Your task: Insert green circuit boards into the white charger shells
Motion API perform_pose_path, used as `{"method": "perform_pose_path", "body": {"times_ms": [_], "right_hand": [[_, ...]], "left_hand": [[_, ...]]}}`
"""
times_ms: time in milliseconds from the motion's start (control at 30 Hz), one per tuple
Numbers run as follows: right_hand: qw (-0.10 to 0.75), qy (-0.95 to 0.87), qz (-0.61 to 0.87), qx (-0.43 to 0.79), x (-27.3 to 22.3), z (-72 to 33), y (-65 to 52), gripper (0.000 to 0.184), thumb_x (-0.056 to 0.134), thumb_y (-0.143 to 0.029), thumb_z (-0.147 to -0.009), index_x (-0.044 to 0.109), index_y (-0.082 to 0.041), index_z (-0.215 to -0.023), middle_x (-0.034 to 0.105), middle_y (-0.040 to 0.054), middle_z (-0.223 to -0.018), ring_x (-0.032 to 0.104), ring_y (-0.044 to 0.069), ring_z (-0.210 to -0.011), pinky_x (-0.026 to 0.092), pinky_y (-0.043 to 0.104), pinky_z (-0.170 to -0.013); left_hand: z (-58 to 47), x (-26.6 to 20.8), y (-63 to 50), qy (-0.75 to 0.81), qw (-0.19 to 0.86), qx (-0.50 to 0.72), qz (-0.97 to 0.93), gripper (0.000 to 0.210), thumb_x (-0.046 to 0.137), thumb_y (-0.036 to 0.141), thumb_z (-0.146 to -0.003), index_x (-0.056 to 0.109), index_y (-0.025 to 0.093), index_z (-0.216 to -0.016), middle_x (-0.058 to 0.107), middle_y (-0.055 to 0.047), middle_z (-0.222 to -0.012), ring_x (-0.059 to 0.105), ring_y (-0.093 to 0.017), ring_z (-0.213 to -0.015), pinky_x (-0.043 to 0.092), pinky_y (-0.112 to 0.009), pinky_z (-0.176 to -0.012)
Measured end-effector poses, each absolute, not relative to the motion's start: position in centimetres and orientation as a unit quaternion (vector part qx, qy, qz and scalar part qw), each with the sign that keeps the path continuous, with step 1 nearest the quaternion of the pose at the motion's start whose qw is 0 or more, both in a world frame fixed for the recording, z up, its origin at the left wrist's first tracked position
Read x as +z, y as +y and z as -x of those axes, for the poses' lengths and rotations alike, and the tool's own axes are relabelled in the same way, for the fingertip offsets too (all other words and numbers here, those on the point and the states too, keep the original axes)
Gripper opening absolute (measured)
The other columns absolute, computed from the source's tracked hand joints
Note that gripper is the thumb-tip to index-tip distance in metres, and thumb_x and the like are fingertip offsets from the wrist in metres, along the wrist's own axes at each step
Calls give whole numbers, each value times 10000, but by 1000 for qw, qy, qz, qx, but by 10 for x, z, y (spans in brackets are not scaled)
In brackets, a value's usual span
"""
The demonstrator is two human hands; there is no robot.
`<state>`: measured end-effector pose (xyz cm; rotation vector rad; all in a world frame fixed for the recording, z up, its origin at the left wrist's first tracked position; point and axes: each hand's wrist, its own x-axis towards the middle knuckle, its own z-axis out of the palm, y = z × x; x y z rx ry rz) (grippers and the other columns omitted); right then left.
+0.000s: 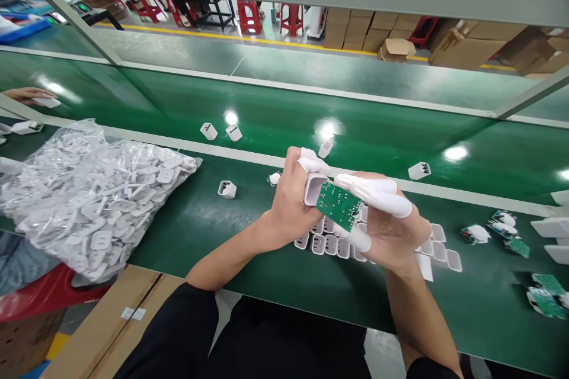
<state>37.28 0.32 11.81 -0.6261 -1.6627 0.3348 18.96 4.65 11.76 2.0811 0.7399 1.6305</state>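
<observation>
My left hand [291, 204] is closed around a white plastic charger housing [313, 189], its open end facing right. Between the fingers of my right hand [391, 219], which wear white finger cots, is a green circuit board [339, 205] with its soldered side toward me. The board's left edge is at the mouth of the housing; whether it is inside cannot be made out. Under my hands, rows of white housings [331, 244] stand on the green bench, partly hidden by my right hand and wrist.
A large clear bag of white plastic parts [102, 195] lies at the left. More circuit boards [504, 225] are on the right. Single housings [419, 170] sit on the green belt behind a pale rail [249, 159]. Another person's hand [27, 95] shows at far left.
</observation>
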Motion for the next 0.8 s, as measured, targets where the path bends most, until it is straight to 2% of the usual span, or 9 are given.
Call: {"method": "perform_pose_path", "body": {"times_ms": [333,467,600,800], "right_hand": [[584,-753,261,151,119,-375,5,820,872,-160,-880,636,-406,-1626,812,54,-1398,796,340,-1211,723,561,-917],[581,-766,234,146,121,-376,6,856,830,-55,-863,624,-335,-1645,798,69,-1430,780,329,-1253,708,540,-954],[575,-772,234,136,123,-376,6,889,834,-15,-845,617,-323,-1650,798,66,-1444,773,324,-1262,703,535,-954],[559,-776,261,132,125,-377,5,860,846,-71,-892,598,-376,-1657,809,47,-1420,770,330,-1274,695,553,-969]], "left_hand": [[-191,115,47,256,160,574,-761,280,769,387,-1047,566,243,-1176,490,-52,-1079,551,-217,-964,543,-358,-709],[-191,114,49,253,150,573,-765,243,752,309,-1030,562,233,-1161,495,-50,-1075,550,-219,-980,537,-352,-729],[-191,114,49,252,154,571,-766,233,732,202,-990,564,231,-1150,497,-55,-1070,534,-218,-968,523,-347,-727],[-192,110,48,252,151,570,-767,277,743,212,-982,559,238,-1187,494,-55,-1080,533,-233,-974,578,-428,-872]]}}
